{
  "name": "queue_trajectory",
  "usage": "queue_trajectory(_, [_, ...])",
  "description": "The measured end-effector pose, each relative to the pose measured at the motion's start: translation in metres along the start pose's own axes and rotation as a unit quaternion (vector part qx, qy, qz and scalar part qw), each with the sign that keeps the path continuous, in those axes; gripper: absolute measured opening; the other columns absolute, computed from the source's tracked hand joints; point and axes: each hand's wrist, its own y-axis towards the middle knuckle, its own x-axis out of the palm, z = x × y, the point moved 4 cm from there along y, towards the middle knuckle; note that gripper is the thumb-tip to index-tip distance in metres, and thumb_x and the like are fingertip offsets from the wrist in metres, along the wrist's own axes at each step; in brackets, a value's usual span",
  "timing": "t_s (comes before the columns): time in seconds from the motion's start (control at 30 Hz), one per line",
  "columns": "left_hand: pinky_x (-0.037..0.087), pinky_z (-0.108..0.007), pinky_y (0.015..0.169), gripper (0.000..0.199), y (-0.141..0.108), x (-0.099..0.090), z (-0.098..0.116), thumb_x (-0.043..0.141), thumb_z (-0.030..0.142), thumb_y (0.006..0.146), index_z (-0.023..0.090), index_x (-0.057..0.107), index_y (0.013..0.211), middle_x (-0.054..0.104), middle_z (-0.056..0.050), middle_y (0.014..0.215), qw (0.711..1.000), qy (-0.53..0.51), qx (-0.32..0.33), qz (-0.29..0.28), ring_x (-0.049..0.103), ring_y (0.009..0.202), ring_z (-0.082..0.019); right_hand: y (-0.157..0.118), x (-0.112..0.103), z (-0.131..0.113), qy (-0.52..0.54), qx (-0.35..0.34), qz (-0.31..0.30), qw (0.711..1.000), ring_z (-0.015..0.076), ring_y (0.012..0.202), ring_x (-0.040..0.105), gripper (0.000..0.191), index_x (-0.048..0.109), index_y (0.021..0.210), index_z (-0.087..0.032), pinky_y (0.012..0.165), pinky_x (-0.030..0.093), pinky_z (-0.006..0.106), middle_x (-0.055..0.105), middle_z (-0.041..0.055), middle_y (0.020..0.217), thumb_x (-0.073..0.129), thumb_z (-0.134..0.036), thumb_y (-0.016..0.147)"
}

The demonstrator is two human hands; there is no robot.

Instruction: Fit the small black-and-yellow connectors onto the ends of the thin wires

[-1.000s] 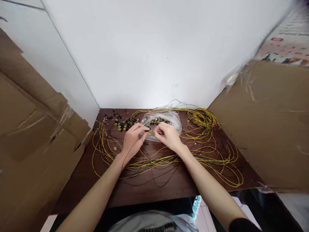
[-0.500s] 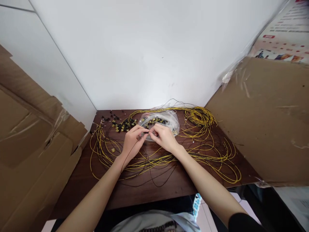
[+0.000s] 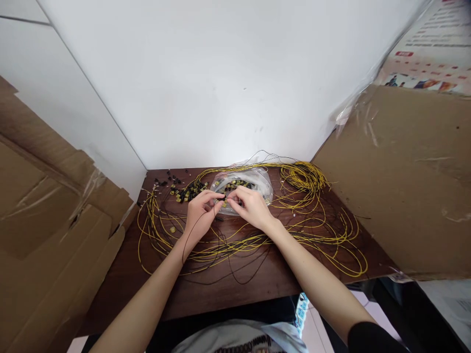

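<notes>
Near the middle of the table my left hand (image 3: 203, 210) pinches a thin black wire (image 3: 194, 224) that runs down along my wrist. A small dark piece sits at the fingertips, too small to name. My right hand (image 3: 249, 206) faces it, thumb and forefinger closed at the same spot, their grip partly hidden. Right behind both hands lies a clear plastic bag (image 3: 263, 182) with small black and yellow parts in it. Yellow and black wires (image 3: 253, 241) stretch across the table beneath my wrists.
A pile of black and yellow parts (image 3: 189, 191) lies left of the bag. At the back right is a coil of yellow wire (image 3: 303, 179). Cardboard sheets (image 3: 397, 181) flank the dark wooden table (image 3: 228, 294), with a white wall (image 3: 228, 88) behind.
The fingertips of my two hands have shifted slightly, and a small dark piece shows more plainly between them. The view has moved a little; the wires on the table lie as before.
</notes>
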Motion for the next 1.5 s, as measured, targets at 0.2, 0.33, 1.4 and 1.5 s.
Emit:
queue_trajectory(0.2, [0.037,-0.015,0.043,0.014,-0.0001,0.0004,-0.0006,0.060,0.021,0.075,0.018,0.069,0.086,0.056,-0.004,0.082,1.000,-0.004,-0.008,-0.002,0.046,0.060,-0.009,0.0000,-0.0016,0.0020,0.005,0.009,0.007,1.000,0.0120,0.065,0.049,0.011,0.057,0.082,-0.017,0.059,0.037,0.022,0.055,0.0023,0.076,0.048,-0.022,0.086])
queue_trajectory(0.33, [0.037,-0.015,0.043,0.014,0.0001,0.0007,-0.0010,0.060,0.019,0.075,0.019,0.069,0.086,0.056,-0.004,0.082,1.000,-0.001,-0.003,0.000,0.046,0.060,-0.008,0.0004,-0.0016,0.0021,0.004,0.008,0.003,1.000,0.0118,0.066,0.049,0.010,0.056,0.081,-0.017,0.060,0.036,0.022,0.055,0.0021,0.076,0.048,-0.022,0.086])
queue_trajectory(1.4, [0.036,-0.017,0.044,0.014,0.0015,-0.0021,0.0014,0.060,0.019,0.073,0.018,0.068,0.085,0.056,-0.003,0.081,1.000,-0.013,-0.024,0.005,0.047,0.059,-0.009,-0.0005,0.0035,-0.0018,0.015,-0.009,-0.032,0.999,0.0124,0.066,0.049,0.012,0.057,0.082,-0.017,0.062,0.037,0.023,0.054,0.0023,0.075,0.047,-0.023,0.086])
queue_trajectory(1.5, [0.036,-0.017,0.044,0.014,0.0015,-0.0020,0.0004,0.060,0.019,0.073,0.018,0.069,0.084,0.055,-0.003,0.080,1.000,-0.012,-0.023,0.005,0.047,0.059,-0.009,-0.0002,0.0029,-0.0025,0.014,-0.012,-0.035,0.999,0.0126,0.067,0.049,0.011,0.056,0.082,-0.017,0.063,0.038,0.023,0.054,0.0020,0.075,0.047,-0.023,0.086])
